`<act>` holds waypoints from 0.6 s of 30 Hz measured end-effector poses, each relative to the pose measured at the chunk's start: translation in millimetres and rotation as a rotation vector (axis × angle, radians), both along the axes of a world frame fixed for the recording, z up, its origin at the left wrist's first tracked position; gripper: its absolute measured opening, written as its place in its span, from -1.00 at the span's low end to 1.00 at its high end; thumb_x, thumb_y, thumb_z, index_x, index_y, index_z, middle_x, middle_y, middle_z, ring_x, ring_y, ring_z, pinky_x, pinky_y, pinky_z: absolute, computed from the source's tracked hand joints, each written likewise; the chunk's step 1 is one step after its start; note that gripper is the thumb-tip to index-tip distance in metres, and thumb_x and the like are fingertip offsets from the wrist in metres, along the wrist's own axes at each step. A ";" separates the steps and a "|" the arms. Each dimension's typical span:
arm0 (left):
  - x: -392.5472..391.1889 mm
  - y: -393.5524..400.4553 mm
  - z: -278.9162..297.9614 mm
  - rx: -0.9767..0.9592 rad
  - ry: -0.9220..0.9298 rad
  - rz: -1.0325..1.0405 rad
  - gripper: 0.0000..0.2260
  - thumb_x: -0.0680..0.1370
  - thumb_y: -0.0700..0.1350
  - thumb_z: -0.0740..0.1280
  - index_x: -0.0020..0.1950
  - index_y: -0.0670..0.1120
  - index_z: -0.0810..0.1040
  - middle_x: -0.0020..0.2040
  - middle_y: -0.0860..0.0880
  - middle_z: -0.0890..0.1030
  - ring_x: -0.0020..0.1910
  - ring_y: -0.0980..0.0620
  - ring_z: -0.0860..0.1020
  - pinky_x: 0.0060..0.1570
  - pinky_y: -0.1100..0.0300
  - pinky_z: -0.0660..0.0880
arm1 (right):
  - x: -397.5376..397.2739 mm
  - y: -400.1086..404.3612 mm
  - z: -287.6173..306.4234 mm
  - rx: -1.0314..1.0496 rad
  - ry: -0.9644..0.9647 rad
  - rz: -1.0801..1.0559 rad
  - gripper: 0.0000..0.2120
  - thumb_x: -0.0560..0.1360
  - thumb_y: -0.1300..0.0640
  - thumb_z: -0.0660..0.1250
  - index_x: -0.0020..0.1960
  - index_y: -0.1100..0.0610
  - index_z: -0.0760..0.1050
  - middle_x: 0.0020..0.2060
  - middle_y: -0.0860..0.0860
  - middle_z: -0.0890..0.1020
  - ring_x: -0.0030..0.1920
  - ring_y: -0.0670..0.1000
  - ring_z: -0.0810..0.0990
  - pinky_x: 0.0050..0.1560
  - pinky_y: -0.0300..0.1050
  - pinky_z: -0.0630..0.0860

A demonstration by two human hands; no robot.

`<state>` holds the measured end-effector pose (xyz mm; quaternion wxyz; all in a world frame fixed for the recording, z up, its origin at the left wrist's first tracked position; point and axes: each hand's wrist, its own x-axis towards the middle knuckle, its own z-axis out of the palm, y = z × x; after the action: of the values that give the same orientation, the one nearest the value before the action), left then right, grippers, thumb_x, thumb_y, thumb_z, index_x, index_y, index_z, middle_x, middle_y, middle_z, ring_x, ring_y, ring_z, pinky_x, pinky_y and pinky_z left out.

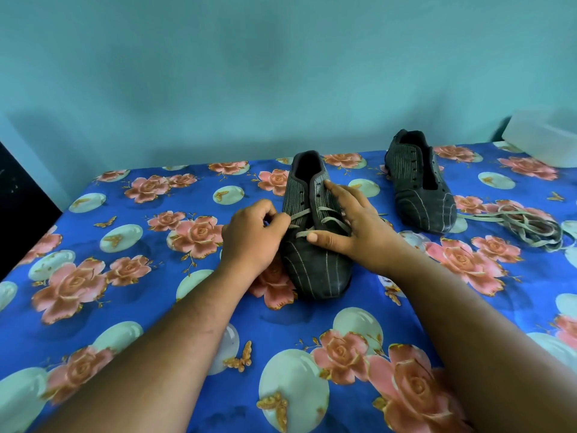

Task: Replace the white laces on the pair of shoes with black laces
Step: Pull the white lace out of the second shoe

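A dark striped shoe point(315, 264) lies in the middle of the bed, toe toward me, with a white lace point(327, 218) still threaded through its lower eyelets. My left hand point(254, 234) pinches one end of that lace at the shoe's left side. Over the right side of the shoe lies my right hand point(349, 225), fingers straight and pressing on it, thumb across the vamp. A second dark shoe point(420, 182) stands farther back on the right with bare eyelets. Beside it lies a loose bundle of white lace point(527, 226). No black laces are visible.
The shoes rest on a blue bedsheet point(150, 295) printed with pink roses and pale balls. A white box point(546, 135) sits at the far right corner. A teal wall rises behind the bed, and a dark object point(18, 207) stands at the left edge.
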<state>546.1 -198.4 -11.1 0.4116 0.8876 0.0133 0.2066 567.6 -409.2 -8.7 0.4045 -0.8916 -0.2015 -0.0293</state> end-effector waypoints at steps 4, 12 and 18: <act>-3.0 0.7 -0.4 -0.101 -0.055 -0.090 -0.84 0.51 0.09 0.31 -0.14 0.02 0.55 -0.19 0.10 0.60 -0.15 0.11 0.56 -0.08 0.06 0.51 | -1.6 0.2 1.2 0.005 0.003 -0.009 0.12 0.17 -0.70 0.25 0.59 -0.24 0.08 0.50 -0.17 0.25 0.54 -0.04 0.25 0.51 0.21 0.27; -1.6 -2.1 -1.5 -0.012 -0.215 -0.193 -0.77 0.55 0.08 0.36 -0.16 -0.06 0.62 -0.22 0.08 0.60 -0.16 0.02 0.56 -0.11 -0.04 0.52 | -2.3 0.6 1.7 0.020 -0.001 -0.008 0.11 0.16 -0.70 0.25 0.58 -0.25 0.10 0.48 -0.17 0.28 0.51 -0.02 0.29 0.49 0.22 0.29; 2.4 9.4 -2.5 0.047 0.085 0.097 -0.67 0.40 0.17 0.24 -0.28 -0.10 0.52 -0.36 -0.04 0.55 -0.24 -0.15 0.56 -0.19 -0.08 0.49 | -7.7 2.3 7.5 -0.004 0.001 -0.035 0.12 0.11 -0.74 0.19 0.56 -0.27 0.11 0.46 -0.23 0.28 0.47 -0.05 0.33 0.48 0.25 0.26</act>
<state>548.5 -189.0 -13.6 0.3793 0.9032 0.0690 0.1888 559.9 -407.0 -1.3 0.4022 -0.8958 -0.1859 -0.0356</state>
